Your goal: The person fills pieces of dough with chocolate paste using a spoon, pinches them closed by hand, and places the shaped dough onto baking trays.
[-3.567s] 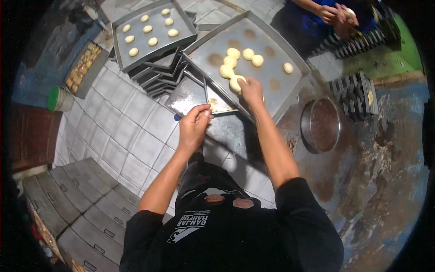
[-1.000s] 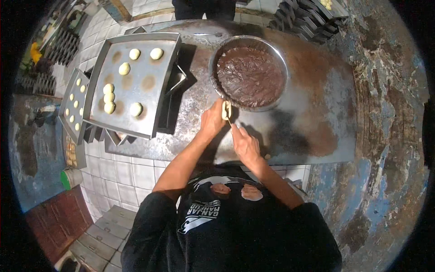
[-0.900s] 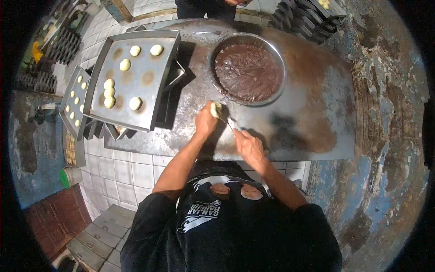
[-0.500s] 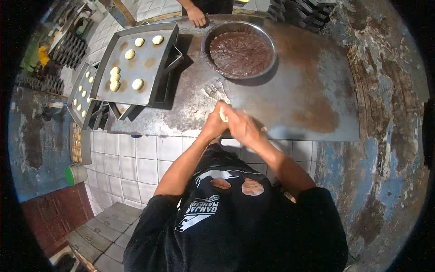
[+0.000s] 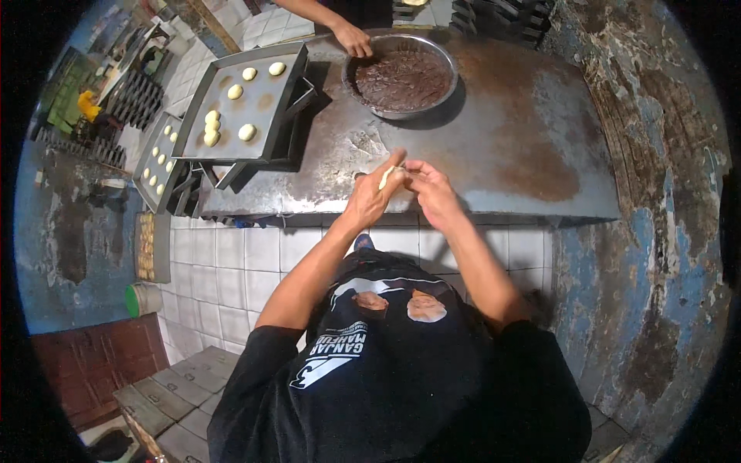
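A small flattened piece of pale dough rests in my left hand, its fingers curled around it above the table's near edge. My right hand meets it from the other side, with fingertips bent and pressed at the dough's edge; what lies under them is partly hidden. Beyond my hands stands a wide metal bowl filled with dark brown paste. Another person's hand reaches over the bowl's left rim, fingertips at the paste.
At the left of the metal table, a raised baking tray carries several pale dough balls. A lower tray with more balls sits farther left. A worn wall closes off the right side.
My hands have come apart from a tight clasp, showing more of the dough. The other person's hand has moved from the table right to the bowl.
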Demonstrator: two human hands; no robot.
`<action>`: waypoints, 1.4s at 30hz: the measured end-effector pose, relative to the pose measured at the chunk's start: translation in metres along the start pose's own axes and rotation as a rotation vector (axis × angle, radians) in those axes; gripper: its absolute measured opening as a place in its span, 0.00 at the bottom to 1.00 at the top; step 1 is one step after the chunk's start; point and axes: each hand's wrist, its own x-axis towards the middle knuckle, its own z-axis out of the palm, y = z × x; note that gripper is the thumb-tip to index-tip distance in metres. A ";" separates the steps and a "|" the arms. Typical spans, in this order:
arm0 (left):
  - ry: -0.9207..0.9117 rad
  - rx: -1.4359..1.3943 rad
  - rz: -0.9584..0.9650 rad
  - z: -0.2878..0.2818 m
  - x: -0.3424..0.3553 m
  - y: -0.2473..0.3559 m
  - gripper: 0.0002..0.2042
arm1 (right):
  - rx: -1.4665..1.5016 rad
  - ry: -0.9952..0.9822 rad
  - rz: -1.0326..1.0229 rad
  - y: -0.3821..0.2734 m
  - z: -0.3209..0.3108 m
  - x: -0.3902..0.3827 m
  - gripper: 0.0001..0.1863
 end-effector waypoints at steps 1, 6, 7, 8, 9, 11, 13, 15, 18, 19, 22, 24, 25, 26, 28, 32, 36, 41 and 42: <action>-0.123 -0.042 -0.137 -0.007 -0.003 0.008 0.25 | -0.108 -0.043 0.014 -0.012 0.002 0.000 0.12; -0.298 0.065 -0.063 -0.042 -0.020 -0.007 0.22 | -1.212 -0.505 -0.644 -0.040 0.048 -0.013 0.13; -0.268 0.078 -0.274 -0.053 -0.020 0.013 0.17 | -0.732 -0.440 -0.425 -0.036 0.054 -0.014 0.15; -0.206 0.009 -0.368 -0.062 -0.021 0.022 0.17 | -0.257 -0.375 -0.208 -0.036 0.061 -0.013 0.16; -0.199 -0.052 -0.390 -0.071 -0.020 0.030 0.19 | -0.278 -0.278 -0.285 -0.041 0.065 -0.009 0.19; -0.178 -0.106 -0.431 -0.082 -0.030 0.030 0.22 | -0.362 -0.347 -0.224 -0.036 0.065 0.004 0.19; -0.065 -0.154 -0.471 -0.084 -0.042 0.024 0.27 | -0.474 -0.540 -0.025 -0.025 0.063 0.025 0.21; -0.076 -0.091 -0.397 -0.091 -0.054 0.024 0.28 | -0.829 -0.672 -0.073 -0.048 0.101 0.019 0.21; -0.274 0.025 -0.296 -0.122 -0.065 -0.009 0.26 | -1.133 -0.801 -0.224 -0.028 0.140 0.015 0.23; -0.247 -0.112 -0.536 -0.131 -0.065 -0.015 0.25 | -0.754 -0.591 -0.266 -0.009 0.147 0.019 0.23; -0.152 -0.346 -0.811 -0.163 -0.057 -0.004 0.28 | -0.680 -0.252 -0.610 0.029 0.166 0.028 0.24; 0.074 -0.851 -0.757 -0.170 -0.063 -0.026 0.35 | -0.996 -0.293 -0.836 0.059 0.190 0.018 0.23; 0.111 -0.974 -0.708 -0.172 -0.063 -0.031 0.37 | -1.101 -0.306 -0.913 0.075 0.200 0.017 0.22; 0.148 -1.073 -0.684 -0.182 -0.059 -0.029 0.37 | -0.895 -0.243 -0.600 0.095 0.205 0.025 0.22; 0.165 -0.787 -0.465 -0.196 -0.060 -0.069 0.35 | -0.705 -0.173 -0.286 0.115 0.229 0.044 0.23; 0.317 -0.935 -0.582 -0.253 -0.043 -0.123 0.28 | 0.145 -0.220 0.299 0.122 0.310 0.101 0.18; 0.508 -0.819 -0.470 -0.313 -0.040 -0.180 0.32 | -0.282 -0.283 0.422 0.115 0.355 0.214 0.13; 0.413 -0.678 -0.603 -0.402 -0.077 -0.251 0.22 | -1.585 -0.003 -0.520 0.164 0.324 0.397 0.22; 0.423 -0.716 -0.656 -0.414 -0.091 -0.267 0.22 | -1.857 -0.048 -0.659 0.176 0.316 0.419 0.23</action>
